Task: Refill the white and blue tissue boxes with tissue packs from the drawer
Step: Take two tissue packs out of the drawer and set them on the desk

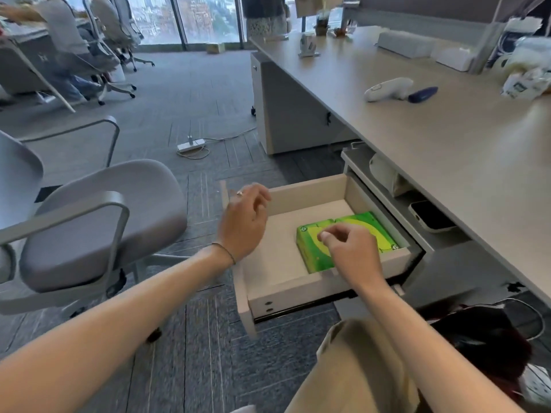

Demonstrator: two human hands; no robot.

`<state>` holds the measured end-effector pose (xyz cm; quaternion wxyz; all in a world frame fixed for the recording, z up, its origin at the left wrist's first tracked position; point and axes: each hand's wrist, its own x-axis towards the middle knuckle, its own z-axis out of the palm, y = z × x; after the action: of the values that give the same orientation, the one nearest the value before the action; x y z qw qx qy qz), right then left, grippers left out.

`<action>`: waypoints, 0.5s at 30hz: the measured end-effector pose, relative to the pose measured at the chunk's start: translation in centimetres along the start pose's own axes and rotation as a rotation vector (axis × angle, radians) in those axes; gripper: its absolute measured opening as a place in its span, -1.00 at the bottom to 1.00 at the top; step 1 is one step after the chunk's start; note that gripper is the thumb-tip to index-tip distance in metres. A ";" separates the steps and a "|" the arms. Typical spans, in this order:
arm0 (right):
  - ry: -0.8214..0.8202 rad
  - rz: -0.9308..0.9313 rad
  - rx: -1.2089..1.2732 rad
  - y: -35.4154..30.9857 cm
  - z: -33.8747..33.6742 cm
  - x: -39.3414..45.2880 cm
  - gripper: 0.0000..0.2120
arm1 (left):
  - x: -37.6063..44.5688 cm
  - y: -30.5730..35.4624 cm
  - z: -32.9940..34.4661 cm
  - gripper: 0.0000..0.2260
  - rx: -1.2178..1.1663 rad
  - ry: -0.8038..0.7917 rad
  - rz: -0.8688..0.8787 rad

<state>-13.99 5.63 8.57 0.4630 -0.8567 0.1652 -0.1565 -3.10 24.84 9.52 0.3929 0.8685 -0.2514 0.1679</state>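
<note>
A green and yellow tissue pack point(351, 231) lies flat in the right half of the open pale drawer point(298, 289) under the desk. My right hand point(351, 251) hovers over the pack with its fingers loosely curled, fingertips at the pack's top face, not gripping it. My left hand point(244, 222) hangs above the drawer's left front corner, fingers loosely curled and holding nothing. Two white boxes point(405, 44) stand far back on the desk point(447, 150); whether they are tissue boxes I cannot tell.
A white handheld device point(387, 89) and a dark blue object point(422, 94) lie on the desk. A phone point(429, 219) rests on a shelf beside the drawer. A grey office chair point(98, 222) stands at my left, a power strip point(190, 144) on the carpet.
</note>
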 end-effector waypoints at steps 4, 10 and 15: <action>0.104 0.087 0.015 2.0 -2.9 2.4 -0.88 | 0.9 2.2 5.3 -0.45 0.427 -0.603 0.527; 0.119 0.134 0.065 3.9 -5.0 3.5 -0.81 | 1.4 3.6 9.6 -0.18 0.603 -1.109 0.552; 0.074 0.141 0.000 4.8 -4.4 4.2 -0.83 | 0.8 1.4 8.8 -0.15 0.736 -0.976 0.571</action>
<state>-12.73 -1.90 7.29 0.4662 -0.8366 0.2422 -0.1549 -2.41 17.06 5.19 -0.1469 0.8214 -0.5464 -0.0718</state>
